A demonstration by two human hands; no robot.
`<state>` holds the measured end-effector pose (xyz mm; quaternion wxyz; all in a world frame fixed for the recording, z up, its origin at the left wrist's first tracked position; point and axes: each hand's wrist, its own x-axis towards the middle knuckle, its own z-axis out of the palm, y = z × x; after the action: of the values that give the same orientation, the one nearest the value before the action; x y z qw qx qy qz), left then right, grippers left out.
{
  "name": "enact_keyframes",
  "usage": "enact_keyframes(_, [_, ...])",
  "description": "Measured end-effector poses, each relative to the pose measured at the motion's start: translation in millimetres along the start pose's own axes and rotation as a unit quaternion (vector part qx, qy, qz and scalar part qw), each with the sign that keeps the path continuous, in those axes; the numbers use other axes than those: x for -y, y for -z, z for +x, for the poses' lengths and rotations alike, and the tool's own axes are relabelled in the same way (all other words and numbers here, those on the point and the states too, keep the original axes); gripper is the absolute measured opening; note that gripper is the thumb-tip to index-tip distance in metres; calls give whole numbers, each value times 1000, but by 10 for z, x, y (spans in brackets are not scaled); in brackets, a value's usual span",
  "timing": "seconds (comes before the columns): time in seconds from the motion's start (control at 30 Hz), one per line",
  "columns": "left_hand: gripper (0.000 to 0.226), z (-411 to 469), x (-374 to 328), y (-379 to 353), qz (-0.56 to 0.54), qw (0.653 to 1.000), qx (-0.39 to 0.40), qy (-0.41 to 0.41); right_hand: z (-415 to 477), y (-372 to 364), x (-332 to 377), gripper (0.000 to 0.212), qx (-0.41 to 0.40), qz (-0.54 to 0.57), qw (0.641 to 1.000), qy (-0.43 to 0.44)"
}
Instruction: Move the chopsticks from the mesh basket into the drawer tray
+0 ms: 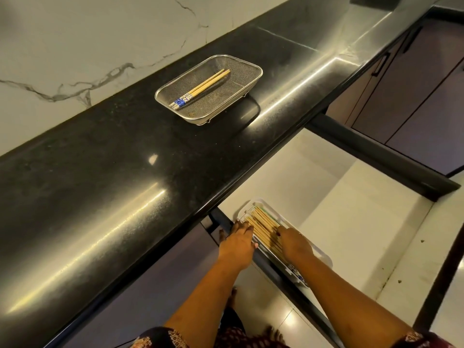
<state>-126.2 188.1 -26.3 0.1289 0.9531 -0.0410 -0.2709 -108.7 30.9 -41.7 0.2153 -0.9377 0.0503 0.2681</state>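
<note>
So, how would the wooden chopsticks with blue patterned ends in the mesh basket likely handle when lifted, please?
The wooden chopsticks with blue patterned ends look thin and straight, so probably stiff and light. Lying loose side by side in the rectangular metal mesh basket, they may roll or splay if pinched unevenly.

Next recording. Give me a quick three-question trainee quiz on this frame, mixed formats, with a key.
1. True or false: the mesh basket on the counter holds no chopsticks.
2. Where are the left hand and right hand? A) on the basket rim B) at the bundle of chopsticks in the drawer tray C) flat on the counter
3. Fill in: the leftover chopsticks in the basket have ____-and-white patterned ends.
Key: 1 false, a few remain; 2 B; 3 blue.
</note>
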Motion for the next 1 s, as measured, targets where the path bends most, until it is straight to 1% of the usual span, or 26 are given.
enact_keyframes(0.07, [57,-19,-16,-15,11,1000,0,-5,-18,-16,10,29,-4,-8,1000,1])
enact_keyframes(0.17, [57,-45,-42,-43,15,1000,2,-6,-65,-55,-1,35,-35,-51,998,15])
enact_keyframes(0.27, [59,-61,-59,-62,16,1000,4,-7,-107,-66,-48,35,-30,-64,998,3])
enact_keyframes(0.37, [60,-73,-75,-75,17,1000,7,-6,-130,-106,-136,52,-17,-126,992,3])
enact_keyframes(0.43, [61,-80,-85,-87,18,1000,5,-6,-141,-130,-169,56,-11,-138,990,-10])
enact_keyframes(0.57, [63,-85,-106,-102,22,1000,11,-1,-126,-93,-191,36,-20,-89,996,-16])
enact_keyframes(0.7, [64,-108,-158,-115,32,999,15,0,-108,-94,-225,36,-25,-90,995,17])
enact_keyframes(0.8, [65,-121,-203,-126,39,999,20,1,-133,-89,-215,39,-21,-91,995,17])
enact_keyframes(0.87, [64,-127,-234,-111,41,999,24,0,-164,-52,-204,32,-18,-65,998,-3])
enact_keyframes(0.9, [64,-130,-248,-93,40,999,27,-1,-175,-33,-206,29,-15,-52,999,2])
enact_keyframes(1.0, [63,-145,-279,-8,30,999,38,0,-175,45,-198,31,-10,-34,999,34])
